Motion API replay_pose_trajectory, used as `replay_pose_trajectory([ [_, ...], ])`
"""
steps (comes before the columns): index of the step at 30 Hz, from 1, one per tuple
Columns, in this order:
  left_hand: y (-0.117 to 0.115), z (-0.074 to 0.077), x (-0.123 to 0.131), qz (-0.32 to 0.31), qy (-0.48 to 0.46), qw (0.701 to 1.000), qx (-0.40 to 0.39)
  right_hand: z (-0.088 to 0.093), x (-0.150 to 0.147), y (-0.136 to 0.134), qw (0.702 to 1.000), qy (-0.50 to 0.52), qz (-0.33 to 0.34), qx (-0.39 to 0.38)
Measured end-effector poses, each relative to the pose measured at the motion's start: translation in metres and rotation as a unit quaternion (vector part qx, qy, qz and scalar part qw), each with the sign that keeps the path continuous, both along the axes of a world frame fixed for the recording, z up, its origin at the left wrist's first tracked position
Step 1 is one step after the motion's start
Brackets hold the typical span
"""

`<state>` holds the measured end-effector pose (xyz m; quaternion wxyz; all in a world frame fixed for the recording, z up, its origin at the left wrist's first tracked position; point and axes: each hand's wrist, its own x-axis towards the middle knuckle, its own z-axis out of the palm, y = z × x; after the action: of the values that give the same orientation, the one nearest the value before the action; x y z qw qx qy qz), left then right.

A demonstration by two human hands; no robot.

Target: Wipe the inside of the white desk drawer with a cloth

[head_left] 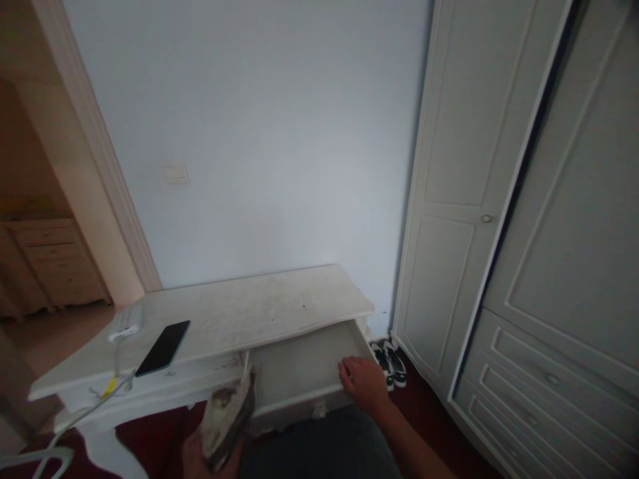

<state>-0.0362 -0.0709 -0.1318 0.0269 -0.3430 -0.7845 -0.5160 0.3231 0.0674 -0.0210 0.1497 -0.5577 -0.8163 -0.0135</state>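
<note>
My left hand is at the bottom of the view, closed round a crumpled, stained whitish rag. The rag is beside the left end of a pulled-out drawer, which shows a bare pale bottom. On the drawer's right front corner rests my right hand, its fingers curled over the edge. The drawer belongs to a low white table with a few dark specks and smudges on its top.
A black phone and a white power strip or adapter with a white cable lie at the table's left end. Dark sneakers stand on the red floor beside a white wardrobe. A doorway opens at the left.
</note>
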Motion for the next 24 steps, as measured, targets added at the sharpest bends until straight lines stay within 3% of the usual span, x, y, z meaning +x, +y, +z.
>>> replay_pose_trajectory([
  [2,0.002,0.015,0.006,-0.047,0.170,0.984,0.025,0.000,0.000,0.000,1.000,-0.006,0.002,0.000],
  [4,0.003,0.030,0.009,-0.068,0.332,0.940,0.031,-0.001,0.000,0.000,1.000,-0.010,0.004,0.001],
  [8,0.001,0.052,0.021,-0.111,0.521,0.846,0.012,-0.002,0.000,0.000,1.000,-0.017,0.006,0.005],
  [10,0.000,0.054,0.031,-0.148,0.545,0.825,0.023,-0.003,0.000,0.000,1.000,-0.019,0.006,0.008],
  [12,0.000,0.053,0.044,-0.187,0.535,0.822,0.051,-0.003,0.000,-0.001,1.000,-0.020,0.007,0.012],
  [20,0.034,0.024,0.126,-0.267,0.516,0.792,0.188,-0.002,0.001,-0.002,0.999,-0.030,0.009,0.017],
  [24,0.040,0.013,0.129,-0.282,0.529,0.775,0.201,-0.004,0.002,-0.001,0.999,-0.034,0.011,0.015],
])
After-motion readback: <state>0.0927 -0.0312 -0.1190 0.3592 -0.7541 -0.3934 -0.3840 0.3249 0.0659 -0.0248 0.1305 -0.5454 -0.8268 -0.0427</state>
